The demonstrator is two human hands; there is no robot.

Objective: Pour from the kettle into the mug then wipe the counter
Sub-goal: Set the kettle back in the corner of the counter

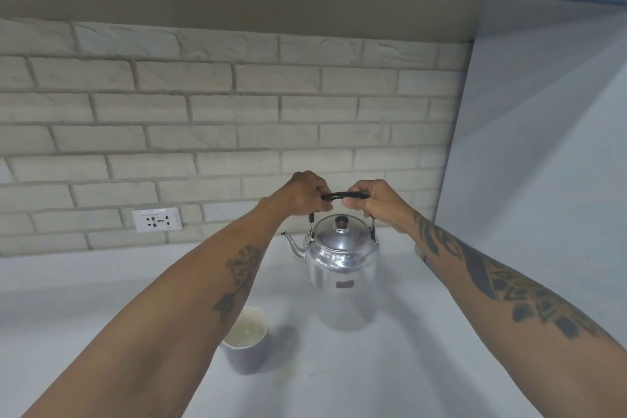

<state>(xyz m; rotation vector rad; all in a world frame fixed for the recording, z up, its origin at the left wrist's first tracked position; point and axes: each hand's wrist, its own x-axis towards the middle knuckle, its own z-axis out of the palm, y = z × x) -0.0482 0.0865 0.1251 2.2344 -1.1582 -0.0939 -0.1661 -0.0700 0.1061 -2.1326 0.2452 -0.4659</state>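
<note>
A shiny metal kettle point(341, 256) with a domed lid and a black bail handle stands upright near the back of the pale counter point(424, 349), its spout pointing left. My left hand point(303, 195) grips the left end of the handle and my right hand point(376, 202) grips the right end. Whether the kettle rests on the counter or hangs just above it, I cannot tell. A purple mug point(247, 339) with a white inside stands nearer to me, left of the kettle, partly hidden by my left forearm. It holds some clear liquid.
A white brick wall runs along the back, with a wall socket point(156, 219) low on the left. A plain pale side wall point(543, 180) closes the counter on the right. Cabinets hang overhead.
</note>
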